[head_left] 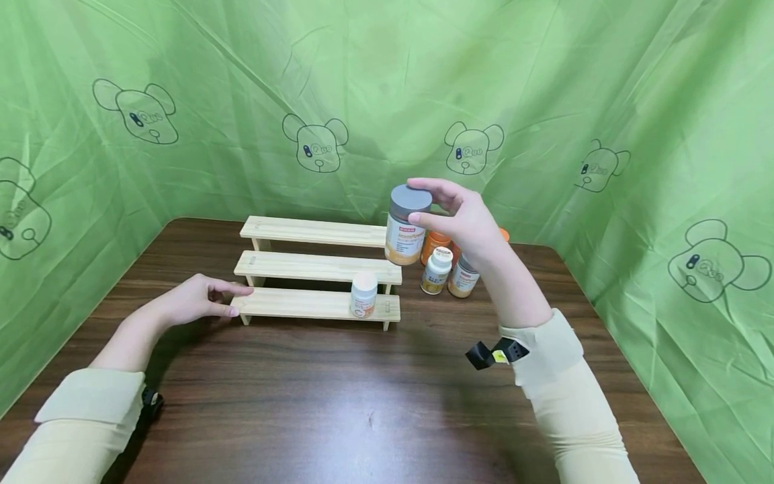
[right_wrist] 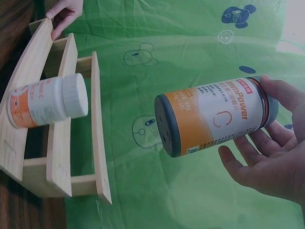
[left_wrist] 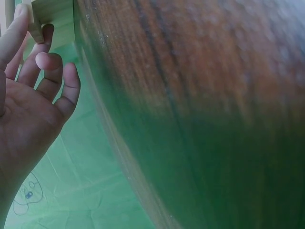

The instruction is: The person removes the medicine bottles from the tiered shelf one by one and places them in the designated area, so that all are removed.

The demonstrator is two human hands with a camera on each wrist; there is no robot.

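Observation:
My right hand (head_left: 459, 212) grips a grey-lidded supplement jar (head_left: 406, 232) by its lid and holds it up beside the right end of a three-step wooden rack (head_left: 314, 269). In the right wrist view the jar (right_wrist: 209, 119) shows an orange and white label and a dark base, with open air around it. A small white bottle (head_left: 364, 296) stands on the rack's lowest step, toward the right. At the rack's left end, my left hand (head_left: 196, 299) pinches the end of the lowest step (left_wrist: 35, 21) between thumb and fingers.
Right of the rack, a white-capped bottle (head_left: 437, 272), another grey-lidded jar (head_left: 463, 277) and orange containers (head_left: 437, 243) stand close together, partly behind my right arm. The dark wooden table (head_left: 363, 390) is bounded by green cloth (head_left: 387, 87) at the back and sides.

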